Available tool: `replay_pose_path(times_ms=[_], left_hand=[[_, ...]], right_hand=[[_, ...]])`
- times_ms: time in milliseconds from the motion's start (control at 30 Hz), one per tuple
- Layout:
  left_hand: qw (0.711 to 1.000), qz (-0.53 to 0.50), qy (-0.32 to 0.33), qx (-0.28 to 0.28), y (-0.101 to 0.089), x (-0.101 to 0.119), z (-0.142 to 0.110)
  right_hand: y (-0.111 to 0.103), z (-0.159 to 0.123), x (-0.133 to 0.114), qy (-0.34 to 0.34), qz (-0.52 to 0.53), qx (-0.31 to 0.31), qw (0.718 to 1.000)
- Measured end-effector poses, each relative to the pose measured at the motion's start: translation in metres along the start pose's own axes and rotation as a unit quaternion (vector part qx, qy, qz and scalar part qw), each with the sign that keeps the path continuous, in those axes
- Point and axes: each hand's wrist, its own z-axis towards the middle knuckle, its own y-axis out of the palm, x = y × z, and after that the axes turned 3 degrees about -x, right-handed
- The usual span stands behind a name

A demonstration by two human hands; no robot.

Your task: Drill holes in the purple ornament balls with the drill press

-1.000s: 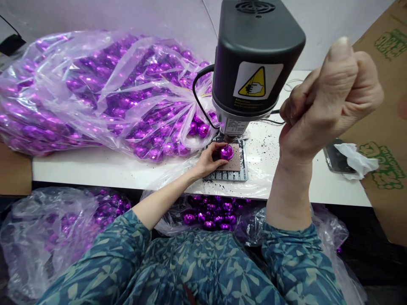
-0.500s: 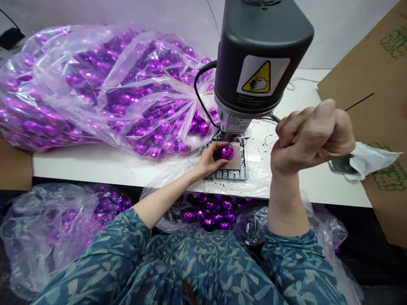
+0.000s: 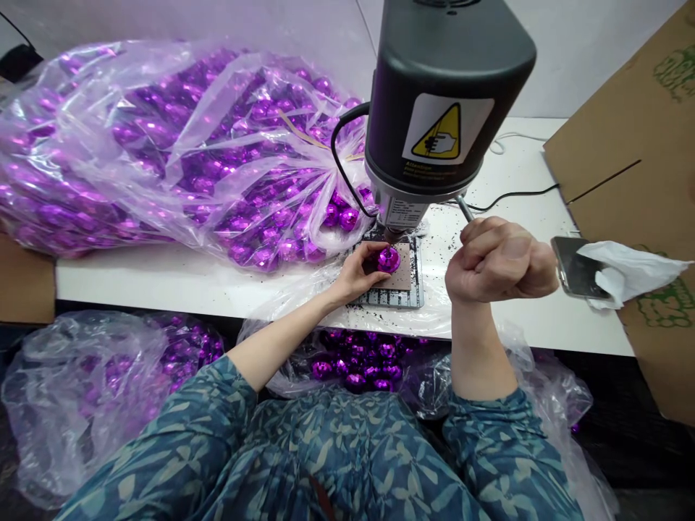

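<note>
Left hand [image 3: 358, 278]: thumb and fingers curved narrowly around one purple faceted ball [image 3: 388, 259], gripped from its left side. Right hand [image 3: 499, 260]: closed in a fist about a metal lever [image 3: 465, 208], whose shaft shows above the knuckles; raised above the tabletop, right of the machine.

Ball: on a brown board [image 3: 402, 281], directly beneath the tip of a dark drill press [image 3: 434, 87] bearing a yellow warning label; whether the tip touches it cannot be told. Board lies on a slotted metal base plate [image 3: 417, 295].

White table [image 3: 565, 325]: front edge runs just below the base plate; left forearm crosses it. Dark specks scattered around the plate. A stretch of white surface runs from plate to phone [image 3: 578, 268], under the right hand. White tissue [image 3: 624, 264] partly covers the phone.

Limits, left: large clear bag [image 3: 206, 145] of purple balls, gathered neck close beside the press. Limits, right: cardboard box [image 3: 613, 195], standing against the table's end. Behind: pale wall [image 3: 543, 58]. Black cable [image 3: 515, 195] extends from behind the press towards the box.

Below the front edge: loose purple balls [image 3: 358, 362] in plastic, near the person's front; a second bag [image 3: 87, 405], farther left.
</note>
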Motion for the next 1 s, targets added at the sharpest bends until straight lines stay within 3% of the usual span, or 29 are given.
replay_pose_path(times_ms=[167, 300, 433, 500, 600, 667, 733, 833, 867, 1000], left_hand=[[1.0, 0.001, 0.004, 0.002, 0.001, 0.0, 0.001], [0.999, 0.022, 0.007, 0.025, 0.005, 0.004, 0.0], [0.987, 0.136, 0.003, 0.083, 0.002, 0.023, -0.02], [0.981, 0.195, -0.004, 0.014, -0.006, 0.04, -0.039], [0.949, 0.241, -0.026, -0.203, -0.022, 0.068, -0.064], [0.932, 0.248, -0.024, -0.263, -0.034, 0.077, -0.065], [0.943, 0.264, -0.006, -0.203, -0.046, 0.073, -0.046], [0.945, 0.324, 0.027, -0.014, -0.064, 0.047, 0.008], [0.939, 0.343, 0.03, 0.02, -0.07, 0.036, 0.028], [0.926, 0.377, 0.001, -0.006, -0.084, 0.004, 0.082]], right_hand=[[0.003, 0.003, -0.009, -0.014, 0.033, -0.038, 0.999], [0.023, 0.037, -0.019, 0.085, 0.014, -0.021, 0.996], [0.036, 0.067, -0.015, 0.144, 0.018, -0.072, 0.987], [0.036, 0.071, -0.013, 0.161, 0.017, -0.08, 0.984], [0.035, 0.07, -0.012, 0.169, 0.004, -0.084, 0.982], [0.036, 0.068, -0.014, 0.165, 0.006, -0.072, 0.984], [0.038, 0.067, -0.015, 0.162, 0.017, -0.056, 0.985], [0.039, 0.068, -0.015, 0.163, 0.036, -0.05, 0.985], [0.039, 0.068, -0.015, 0.163, 0.036, -0.052, 0.985], [0.036, 0.067, -0.016, 0.166, 0.022, -0.054, 0.984]])
